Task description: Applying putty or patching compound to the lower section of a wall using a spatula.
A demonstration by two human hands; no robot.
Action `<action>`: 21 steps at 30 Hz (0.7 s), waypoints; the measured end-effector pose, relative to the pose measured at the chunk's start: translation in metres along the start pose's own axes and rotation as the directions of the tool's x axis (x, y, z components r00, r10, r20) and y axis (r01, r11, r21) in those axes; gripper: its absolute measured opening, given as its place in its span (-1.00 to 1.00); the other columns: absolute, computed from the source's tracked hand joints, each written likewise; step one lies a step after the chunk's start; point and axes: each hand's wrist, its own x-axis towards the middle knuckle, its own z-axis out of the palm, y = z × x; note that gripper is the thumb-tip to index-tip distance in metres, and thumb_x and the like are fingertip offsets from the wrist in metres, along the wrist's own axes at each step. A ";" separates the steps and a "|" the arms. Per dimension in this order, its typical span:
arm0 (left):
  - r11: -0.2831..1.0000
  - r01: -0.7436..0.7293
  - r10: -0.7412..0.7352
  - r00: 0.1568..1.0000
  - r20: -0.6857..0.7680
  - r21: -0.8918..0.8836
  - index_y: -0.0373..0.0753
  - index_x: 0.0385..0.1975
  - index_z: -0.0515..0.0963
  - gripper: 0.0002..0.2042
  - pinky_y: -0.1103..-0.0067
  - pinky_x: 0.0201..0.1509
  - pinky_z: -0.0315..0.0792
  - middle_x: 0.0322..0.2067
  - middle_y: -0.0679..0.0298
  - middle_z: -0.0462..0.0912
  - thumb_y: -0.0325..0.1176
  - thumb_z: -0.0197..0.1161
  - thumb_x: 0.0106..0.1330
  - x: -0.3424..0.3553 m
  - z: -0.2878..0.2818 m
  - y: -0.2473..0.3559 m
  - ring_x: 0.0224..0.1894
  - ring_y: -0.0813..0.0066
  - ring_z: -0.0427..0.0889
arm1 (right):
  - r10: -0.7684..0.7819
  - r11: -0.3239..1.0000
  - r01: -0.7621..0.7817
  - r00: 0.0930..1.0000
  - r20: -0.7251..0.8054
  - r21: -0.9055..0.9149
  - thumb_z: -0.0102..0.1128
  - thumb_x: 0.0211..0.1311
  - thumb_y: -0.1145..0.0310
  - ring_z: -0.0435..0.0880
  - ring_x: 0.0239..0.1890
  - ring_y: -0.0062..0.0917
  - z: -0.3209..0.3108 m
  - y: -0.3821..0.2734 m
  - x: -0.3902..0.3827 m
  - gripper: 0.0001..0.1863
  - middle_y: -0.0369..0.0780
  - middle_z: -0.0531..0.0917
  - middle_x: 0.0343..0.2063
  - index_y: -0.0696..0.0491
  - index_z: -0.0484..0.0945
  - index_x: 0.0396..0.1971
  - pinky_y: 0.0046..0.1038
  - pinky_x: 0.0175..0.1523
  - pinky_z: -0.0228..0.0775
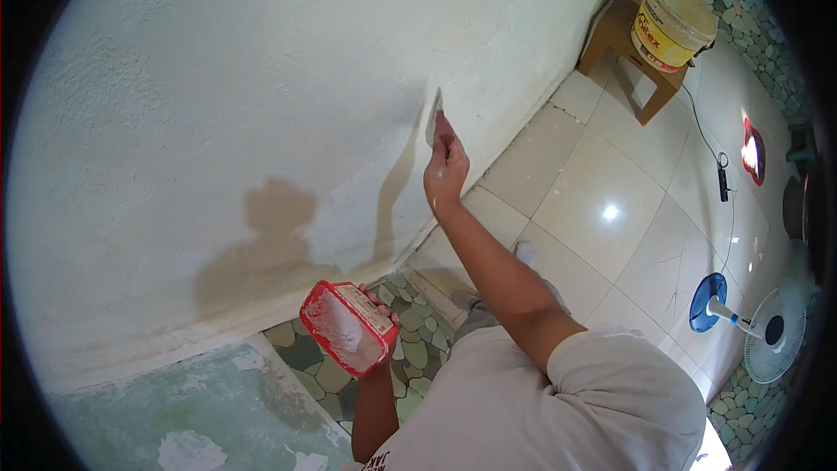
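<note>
My left hand [382, 307] grips a red rectangular plastic tub [328, 331] by its side, its fingers curled over the far edge. White wall putty [347, 330] coats the inside of the tub, which is tilted toward me. Higher up, my right hand [446, 173] is closed round a putty knife [432, 119]. The knife's blade shows nearly edge-on, up against the white wall [288, 44] or very close to it; contact is hard to tell. Its handle is mostly hidden by my fingers.
To the right, a paint bucket [676, 17] stands on a wooden stool [615, 28] over floor tiles [602, 201]. A fan [774, 331], a black power strip [723, 181] and its cord lie farther right. A green, patchy surface [200, 401] borders the wall at lower left.
</note>
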 end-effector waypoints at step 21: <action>0.995 -0.049 0.057 0.993 -0.102 0.087 -0.32 0.39 0.12 -0.13 0.03 0.16 0.39 0.16 -0.02 0.48 0.28 0.06 0.29 0.004 0.008 0.001 0.09 0.03 0.57 | -0.078 0.997 0.078 0.996 -0.032 -0.002 -0.02 0.38 0.58 0.68 -0.01 -0.28 0.006 -0.051 0.029 -0.66 0.02 0.66 -0.02 0.26 0.52 0.11 -0.44 0.12 0.47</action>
